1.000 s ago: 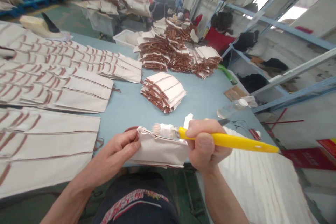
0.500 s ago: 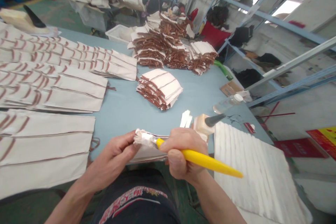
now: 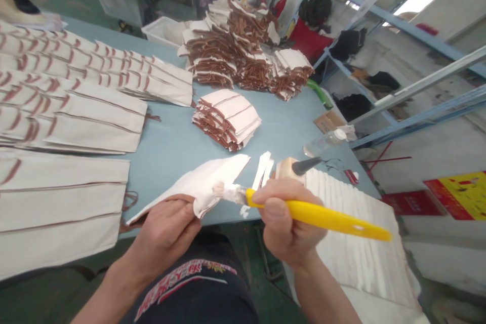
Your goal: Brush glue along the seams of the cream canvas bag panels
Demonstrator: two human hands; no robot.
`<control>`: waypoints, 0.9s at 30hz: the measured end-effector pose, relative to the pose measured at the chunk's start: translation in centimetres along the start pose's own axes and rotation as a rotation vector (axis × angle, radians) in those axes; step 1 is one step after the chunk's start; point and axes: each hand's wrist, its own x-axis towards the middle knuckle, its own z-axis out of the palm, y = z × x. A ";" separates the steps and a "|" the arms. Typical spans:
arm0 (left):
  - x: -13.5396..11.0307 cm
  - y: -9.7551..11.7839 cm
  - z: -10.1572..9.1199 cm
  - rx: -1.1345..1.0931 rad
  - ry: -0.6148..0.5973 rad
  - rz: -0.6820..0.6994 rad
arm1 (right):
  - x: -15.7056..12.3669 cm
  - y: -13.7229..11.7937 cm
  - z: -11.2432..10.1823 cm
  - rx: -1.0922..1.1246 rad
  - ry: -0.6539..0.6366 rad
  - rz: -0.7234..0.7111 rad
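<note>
My right hand (image 3: 290, 215) is closed around the yellow handle of a paintbrush (image 3: 319, 218). Its pale-coated bristles touch the end of a white fabric piece (image 3: 201, 179) with brown edging. My left hand (image 3: 169, 228) grips that piece by its near edge, fingers and thumb pinched on it, and the cloth bends upward there. Beyond the piece sits a small stack of folded white and brown pieces (image 3: 228, 116). White strips (image 3: 263, 169) lie just past the brush, beside a wooden block with a dark handle (image 3: 290, 168).
Rows of overlapping white panels (image 3: 68, 202) cover the left of the blue table (image 3: 167, 136). Tall fabric stacks (image 3: 216, 55) stand at the back. A clear bottle (image 3: 324, 143) is at right, above layered white cloth (image 3: 360, 233). Metal shelving (image 3: 410, 35) runs along the right wall.
The fabric piece has been turned, so its white face now lies further left and up. The brush has moved right with my right hand. The whole view has shifted slightly.
</note>
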 end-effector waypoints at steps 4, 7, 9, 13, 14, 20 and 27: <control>0.4 0.0 -0.3 0.053 0.002 0.060 | 0.6 -1.8 1.4 -0.018 -0.082 -0.215; 0.3 -0.1 -0.4 0.004 0.020 0.057 | -0.3 -2.5 2.0 -0.023 -0.176 -0.296; -0.1 -0.3 -0.4 -0.024 0.019 0.042 | -0.8 -2.6 2.3 -0.014 -0.179 -0.293; -1.5 -0.9 -0.2 -0.036 0.005 0.010 | -1.0 -2.3 2.4 0.046 -0.195 -0.295; -1.8 -0.9 -0.1 -0.034 0.005 0.005 | -1.0 -2.1 2.4 0.069 -0.182 -0.287; -1.9 -0.9 0.2 -0.002 -0.005 0.026 | -1.2 -1.0 2.7 0.120 0.052 -0.161; -2.0 -1.4 0.3 -0.036 0.002 0.013 | -2.7 -1.0 2.5 -0.005 -0.297 -0.346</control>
